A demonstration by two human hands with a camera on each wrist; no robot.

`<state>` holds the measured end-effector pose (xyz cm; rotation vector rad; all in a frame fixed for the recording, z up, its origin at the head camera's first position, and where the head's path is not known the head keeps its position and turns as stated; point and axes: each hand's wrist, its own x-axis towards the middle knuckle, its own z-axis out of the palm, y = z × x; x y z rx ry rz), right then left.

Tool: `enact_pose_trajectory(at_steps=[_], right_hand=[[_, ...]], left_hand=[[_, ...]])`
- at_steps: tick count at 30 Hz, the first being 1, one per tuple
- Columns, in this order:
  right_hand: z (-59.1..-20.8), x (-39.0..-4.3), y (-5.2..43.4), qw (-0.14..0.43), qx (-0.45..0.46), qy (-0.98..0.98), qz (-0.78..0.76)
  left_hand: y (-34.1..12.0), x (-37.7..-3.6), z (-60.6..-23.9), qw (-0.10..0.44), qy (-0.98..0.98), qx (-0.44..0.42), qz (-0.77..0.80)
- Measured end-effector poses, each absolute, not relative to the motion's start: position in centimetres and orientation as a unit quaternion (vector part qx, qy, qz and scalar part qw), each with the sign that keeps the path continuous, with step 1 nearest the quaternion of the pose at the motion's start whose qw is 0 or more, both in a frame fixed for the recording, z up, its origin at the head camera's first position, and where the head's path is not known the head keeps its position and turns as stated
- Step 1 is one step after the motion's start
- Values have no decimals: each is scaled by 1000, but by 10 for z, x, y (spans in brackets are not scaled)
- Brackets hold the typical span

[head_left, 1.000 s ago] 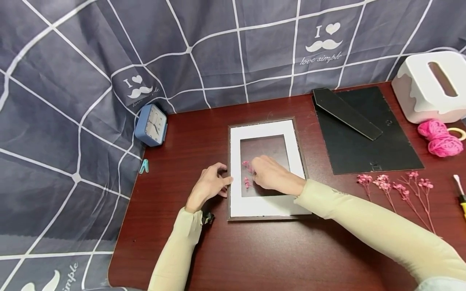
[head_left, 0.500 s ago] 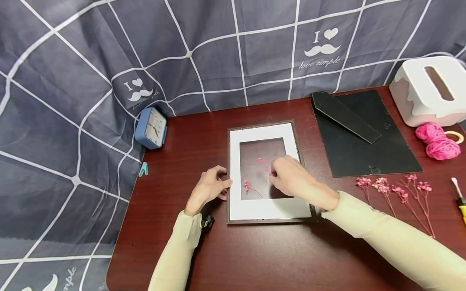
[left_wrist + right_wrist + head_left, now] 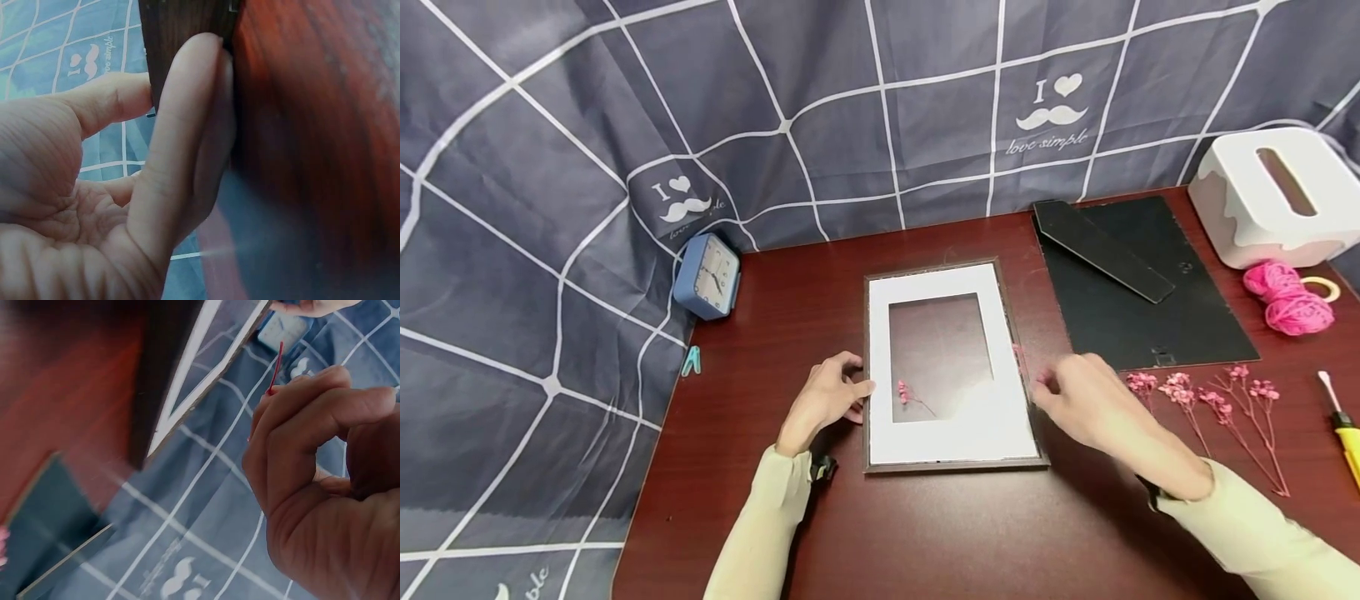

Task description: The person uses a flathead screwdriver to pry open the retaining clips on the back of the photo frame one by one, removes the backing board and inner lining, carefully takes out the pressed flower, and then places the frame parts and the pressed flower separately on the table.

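Observation:
A picture frame (image 3: pixel 1043 457) with a white mat (image 3: pixel 955 440) lies on the table. My left hand (image 3: pixel 826 392) grips its left edge, thumb on top and fingers along the side, as the left wrist view confirms. One small pink dried flower sprig (image 3: pixel 904 392) lies inside the mat opening at its lower left. Just off the frame's right edge, my right hand (image 3: pixel 1093 408) pinches another pink sprig, whose thin red stem (image 3: pixel 276 369) sticks out past the curled fingers in the right wrist view. Its pink tip (image 3: pixel 1017 348) shows over the frame's right side.
Several pink flower stems (image 3: pixel 1213 408) lie to the right. Behind them is a black backing board (image 3: pixel 1187 321) with its stand. Further right are pink yarn (image 3: pixel 1292 300), a tissue box (image 3: pixel 1277 200) and a yellow-handled screwdriver (image 3: pixel 1347 433). A blue clock (image 3: pixel 707 275) and teal clip (image 3: pixel 692 361) stand left.
My right hand has moved right, from over the mat opening to beyond the frame's right edge, taking one sprig along. My left hand has stayed on the frame's left edge.

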<state>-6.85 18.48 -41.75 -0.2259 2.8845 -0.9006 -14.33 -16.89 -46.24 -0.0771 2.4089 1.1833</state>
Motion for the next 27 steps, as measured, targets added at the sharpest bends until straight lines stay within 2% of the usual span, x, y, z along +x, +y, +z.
enact_pose_trajectory(at_steps=[11,22,27], right_hand=[[-445,-38,237,65,-28,960,-271],[-465,-37,270,122,0,956,-266],[-468,-38,275,128,1,956,-265]], left_hand=[[-168,-142,-460,224,872,-30,434],[-168,-142,-462,213,878,-22,428],[-168,-142,-463,212,878,-19,429]])
